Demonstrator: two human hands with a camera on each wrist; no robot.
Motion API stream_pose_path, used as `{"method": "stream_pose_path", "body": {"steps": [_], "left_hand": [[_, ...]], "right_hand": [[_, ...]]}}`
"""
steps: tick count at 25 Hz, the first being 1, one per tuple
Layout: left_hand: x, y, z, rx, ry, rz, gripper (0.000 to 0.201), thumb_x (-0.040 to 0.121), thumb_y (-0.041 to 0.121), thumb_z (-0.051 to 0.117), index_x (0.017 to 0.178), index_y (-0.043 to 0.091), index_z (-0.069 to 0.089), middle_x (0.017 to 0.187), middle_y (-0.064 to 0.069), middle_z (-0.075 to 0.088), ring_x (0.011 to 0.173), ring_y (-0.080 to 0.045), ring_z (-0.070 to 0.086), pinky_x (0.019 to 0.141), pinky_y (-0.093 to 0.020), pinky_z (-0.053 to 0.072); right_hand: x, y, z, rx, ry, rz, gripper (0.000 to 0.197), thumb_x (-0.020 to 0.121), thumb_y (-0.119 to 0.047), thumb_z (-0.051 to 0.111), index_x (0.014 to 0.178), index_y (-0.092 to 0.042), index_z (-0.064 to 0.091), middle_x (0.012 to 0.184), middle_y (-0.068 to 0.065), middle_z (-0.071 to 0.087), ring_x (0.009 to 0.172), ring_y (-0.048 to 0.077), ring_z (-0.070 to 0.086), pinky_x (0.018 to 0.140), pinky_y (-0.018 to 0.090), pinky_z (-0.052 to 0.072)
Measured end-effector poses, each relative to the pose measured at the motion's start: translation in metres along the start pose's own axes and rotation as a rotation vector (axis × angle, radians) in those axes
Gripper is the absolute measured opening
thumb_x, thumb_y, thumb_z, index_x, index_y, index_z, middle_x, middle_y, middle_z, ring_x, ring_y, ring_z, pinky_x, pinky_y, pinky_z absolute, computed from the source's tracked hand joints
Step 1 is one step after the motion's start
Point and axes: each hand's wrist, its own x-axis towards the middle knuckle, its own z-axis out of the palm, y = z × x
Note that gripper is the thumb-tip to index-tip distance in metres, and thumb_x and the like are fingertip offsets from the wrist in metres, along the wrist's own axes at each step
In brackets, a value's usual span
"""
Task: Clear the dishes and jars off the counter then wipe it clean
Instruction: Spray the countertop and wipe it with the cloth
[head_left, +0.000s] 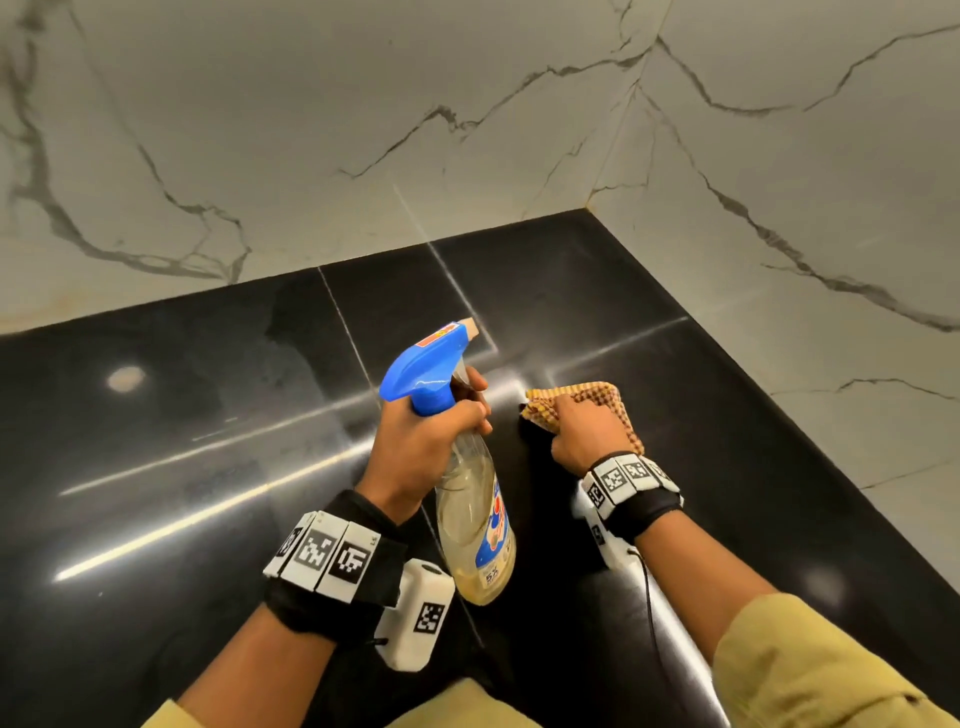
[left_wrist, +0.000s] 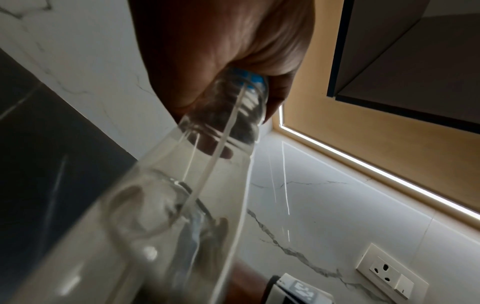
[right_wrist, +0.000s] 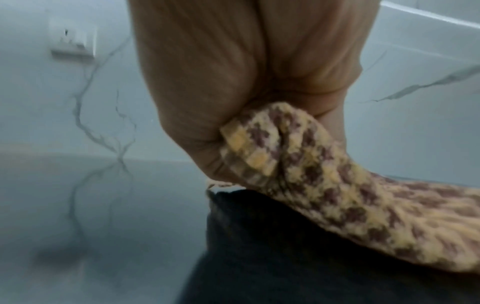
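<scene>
My left hand (head_left: 431, 431) grips the neck of a clear spray bottle (head_left: 478, 525) with a blue trigger head (head_left: 423, 371), held above the black counter (head_left: 182, 441), nozzle pointing to the far right. The bottle holds a little yellowish liquid at its base. In the left wrist view the bottle (left_wrist: 182, 195) fills the middle under my left hand (left_wrist: 221, 61). My right hand (head_left: 584, 428) clutches a yellow and brown checked cloth (head_left: 582, 397) on the counter, just right of the bottle. In the right wrist view the cloth (right_wrist: 337, 195) bunches out of my right hand (right_wrist: 246, 72).
White marble walls (head_left: 363, 130) close the counter at the back and right, meeting in a corner (head_left: 589, 202). A wet smear (head_left: 291, 332) lies on the counter's far left part. A wall socket (left_wrist: 384, 271) sits low on the wall in the left wrist view.
</scene>
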Motion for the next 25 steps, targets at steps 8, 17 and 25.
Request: {"method": "stream_pose_path", "body": {"steps": [8,17,25], "left_hand": [[-0.054,0.029,-0.075,0.123,0.182,0.126,0.016,0.073,-0.002,0.059,0.089,0.001,0.058,0.076,-0.014,0.058,0.068,-0.028,0.057,0.068,-0.038,0.053],[-0.158,0.093,-0.194,0.215,0.405,0.278,0.016,0.074,-0.006,0.059,0.087,0.002,0.058,0.077,-0.012,0.058,0.067,-0.025,0.058,0.066,-0.031,0.053],[-0.261,0.172,-0.322,0.195,0.432,0.436,0.017,0.077,-0.006,0.060,0.093,-0.002,0.057,0.079,-0.010,0.059,0.068,-0.027,0.058,0.067,-0.033,0.051]], "right_hand": [[-0.057,-0.076,-0.005,1.820,0.009,0.261,0.032,0.060,-0.007,0.058,0.091,-0.004,0.063,0.088,0.014,0.066,0.083,0.032,0.062,0.079,0.039,0.053],[-0.129,-0.241,-0.026,1.556,-0.101,0.050,0.021,0.087,0.005,0.055,0.101,-0.005,0.066,0.083,0.006,0.075,0.077,0.022,0.072,0.059,0.030,0.059],[-0.229,-0.423,-0.050,1.561,-0.117,-0.092,0.023,0.095,-0.002,0.044,0.101,-0.014,0.063,0.103,0.011,0.070,0.091,0.025,0.069,0.078,0.041,0.058]]}}
